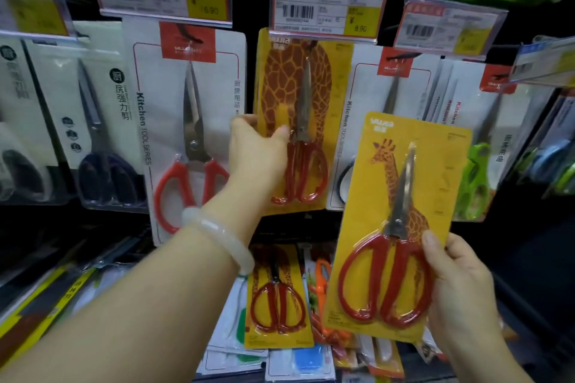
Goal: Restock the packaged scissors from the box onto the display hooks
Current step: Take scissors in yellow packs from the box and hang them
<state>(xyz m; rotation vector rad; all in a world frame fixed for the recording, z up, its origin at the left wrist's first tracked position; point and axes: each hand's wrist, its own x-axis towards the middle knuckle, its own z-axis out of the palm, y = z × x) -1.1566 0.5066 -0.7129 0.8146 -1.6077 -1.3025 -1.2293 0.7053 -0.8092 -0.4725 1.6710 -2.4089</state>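
**Fingers on two giraffe packs at the scissors wall**

Fingers (281, 134) of the left hand (258, 149) curl round the left edge of the hanging giraffe-card scissors (295, 121), thumb on its front, steadying the pack on its hook under the centre price tag (326, 8). Nearer and to the right, the right hand (457, 277) pinches a second giraffe-card pack (401, 227) at its lower right edge, thumb on the front, held tilted and clear of the display.

Judging from this, the risk lies at the hook: its tip is hidden behind the tag, so the new pack's hang hole could miss it, or a nudge could slide the hung pack off. A one-edge grip could also let the card twist.

White "Kitchen" scissors packs (189, 121) hang to the left and right on a dark display wall. Below, more packs, one giraffe card (278, 295) among them, lie heaped; whether that is the box cannot be told.
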